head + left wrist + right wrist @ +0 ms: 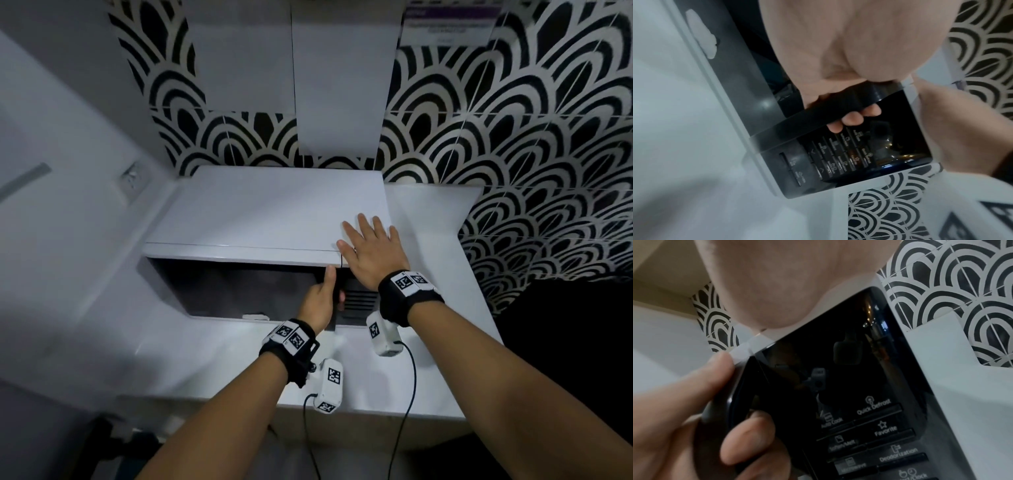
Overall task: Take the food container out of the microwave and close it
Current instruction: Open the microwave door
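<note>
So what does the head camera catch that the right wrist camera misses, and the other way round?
Only the head view shows the right hand lying flat, fingers spread, on the white top of the microwave, plus both forearms and the counter.

Only the right wrist view shows the control panel close enough to read: Quick Defrost, Auto Cook, Favorite, Deodorization.

Both show the left hand gripping the dark door handle, and the black-and-white patterned wall tiles. Neither shows the food container.
</note>
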Demonstrator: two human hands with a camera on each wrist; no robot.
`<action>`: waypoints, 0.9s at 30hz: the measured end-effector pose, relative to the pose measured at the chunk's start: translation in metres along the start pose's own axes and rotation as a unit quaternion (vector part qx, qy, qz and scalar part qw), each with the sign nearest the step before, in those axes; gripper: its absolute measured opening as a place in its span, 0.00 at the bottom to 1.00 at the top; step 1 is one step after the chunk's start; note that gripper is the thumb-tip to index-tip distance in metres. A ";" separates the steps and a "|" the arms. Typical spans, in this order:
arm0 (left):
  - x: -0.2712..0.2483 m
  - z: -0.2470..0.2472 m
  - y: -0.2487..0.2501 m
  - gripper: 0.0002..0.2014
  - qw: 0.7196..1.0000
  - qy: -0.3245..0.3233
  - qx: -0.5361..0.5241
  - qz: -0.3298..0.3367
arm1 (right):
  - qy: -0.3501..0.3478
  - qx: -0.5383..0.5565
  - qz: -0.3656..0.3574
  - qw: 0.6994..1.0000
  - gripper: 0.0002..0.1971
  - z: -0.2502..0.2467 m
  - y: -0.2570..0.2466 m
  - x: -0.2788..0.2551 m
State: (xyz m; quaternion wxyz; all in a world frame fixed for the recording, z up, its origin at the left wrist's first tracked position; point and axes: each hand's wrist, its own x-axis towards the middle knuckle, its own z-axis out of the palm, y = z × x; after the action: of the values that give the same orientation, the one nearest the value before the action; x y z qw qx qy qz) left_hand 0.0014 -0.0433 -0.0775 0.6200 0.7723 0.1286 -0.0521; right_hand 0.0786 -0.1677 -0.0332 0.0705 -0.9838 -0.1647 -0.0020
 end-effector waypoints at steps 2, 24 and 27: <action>-0.001 0.007 0.000 0.35 1.000 0.027 -0.007 -0.002 | 0.002 -0.003 0.000 1.000 0.33 0.002 0.001 0.000; -0.038 0.011 -0.019 0.36 0.996 0.078 -0.037 0.019 | -0.001 0.021 0.004 1.000 0.33 -0.002 0.001 -0.002; -0.061 -0.001 -0.027 0.34 0.998 0.051 -0.042 0.006 | -0.006 0.022 0.003 1.000 0.34 -0.002 0.000 -0.003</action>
State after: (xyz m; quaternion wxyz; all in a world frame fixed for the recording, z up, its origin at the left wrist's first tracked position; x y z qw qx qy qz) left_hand -0.0640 -0.0451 -0.0879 0.6447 0.7481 0.1572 -0.0031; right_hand 0.0762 -0.1689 -0.0313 0.0914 -0.9826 -0.1618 0.0077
